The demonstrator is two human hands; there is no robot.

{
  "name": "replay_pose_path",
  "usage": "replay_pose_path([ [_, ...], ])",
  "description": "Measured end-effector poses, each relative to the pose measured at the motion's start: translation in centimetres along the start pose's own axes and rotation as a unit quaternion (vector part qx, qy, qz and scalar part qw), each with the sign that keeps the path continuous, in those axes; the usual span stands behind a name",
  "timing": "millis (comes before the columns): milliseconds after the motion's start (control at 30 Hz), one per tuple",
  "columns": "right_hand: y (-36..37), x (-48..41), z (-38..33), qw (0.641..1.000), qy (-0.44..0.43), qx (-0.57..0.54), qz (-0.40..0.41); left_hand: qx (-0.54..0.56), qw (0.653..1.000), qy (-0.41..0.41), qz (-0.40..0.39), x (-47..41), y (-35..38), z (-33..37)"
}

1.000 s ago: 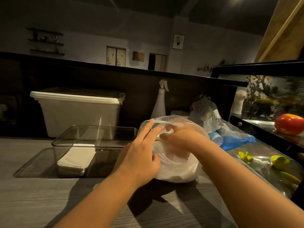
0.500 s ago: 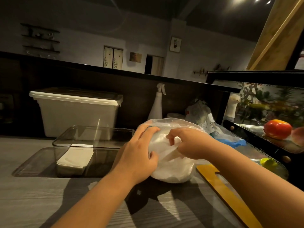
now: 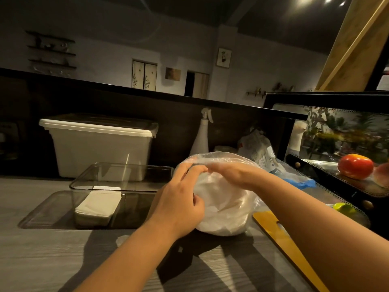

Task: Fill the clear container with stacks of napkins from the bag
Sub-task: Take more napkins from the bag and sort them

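Note:
A clear plastic bag (image 3: 227,209) full of white napkins stands on the grey counter in front of me. My left hand (image 3: 179,204) grips the bag's left side near its mouth. My right hand (image 3: 231,172) reaches into the top of the bag, with its fingertips hidden under the plastic. To the left stands the clear container (image 3: 126,175), with one stack of white napkins (image 3: 97,204) lying at its left end. The container's right part holds nothing.
A white lidded storage bin (image 3: 99,144) and a spray bottle (image 3: 201,135) stand at the back wall. More bags (image 3: 259,150) lie behind the napkin bag. A yellow board (image 3: 288,245) lies at the right, beside a glass case holding a tomato (image 3: 355,168).
My right hand has gone deeper into the bag's mouth and my left hand has slid up toward the opening. The view has shifted a little to the left.

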State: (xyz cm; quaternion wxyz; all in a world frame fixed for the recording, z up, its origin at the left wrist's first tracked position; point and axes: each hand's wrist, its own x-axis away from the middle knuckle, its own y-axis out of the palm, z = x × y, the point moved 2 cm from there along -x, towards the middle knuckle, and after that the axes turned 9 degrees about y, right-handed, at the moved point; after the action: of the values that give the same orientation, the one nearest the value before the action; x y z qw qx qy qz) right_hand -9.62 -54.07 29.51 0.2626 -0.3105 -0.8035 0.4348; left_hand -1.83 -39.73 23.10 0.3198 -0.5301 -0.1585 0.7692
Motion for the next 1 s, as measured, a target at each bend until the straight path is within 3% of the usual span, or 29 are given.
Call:
replay_pose_path([
  [200,0.2,-0.3,0.0,0.993,0.066,0.087,-0.034,0.001,1.0,0.0,-0.003,0.0,-0.1,0.1],
  [400,0.5,0.1,-1.1,0.999,-0.024,0.029,0.038,0.01,1.0,-0.004,0.003,0.1,0.0,-0.1],
  [633,0.5,2.2,-1.0,0.987,-0.064,0.141,0.039,0.015,1.0,-0.009,0.009,-0.1,-0.1,-0.3],
  [767,0.9,2.5,-0.9,0.97,-0.1,0.2,0.097,0.013,1.0,-0.003,0.01,-0.1,0.1,-0.4],
  [1000,-0.1,1.3,-0.2,0.996,0.031,0.067,0.046,0.02,1.0,-0.007,0.013,0.0,0.1,-0.5],
])
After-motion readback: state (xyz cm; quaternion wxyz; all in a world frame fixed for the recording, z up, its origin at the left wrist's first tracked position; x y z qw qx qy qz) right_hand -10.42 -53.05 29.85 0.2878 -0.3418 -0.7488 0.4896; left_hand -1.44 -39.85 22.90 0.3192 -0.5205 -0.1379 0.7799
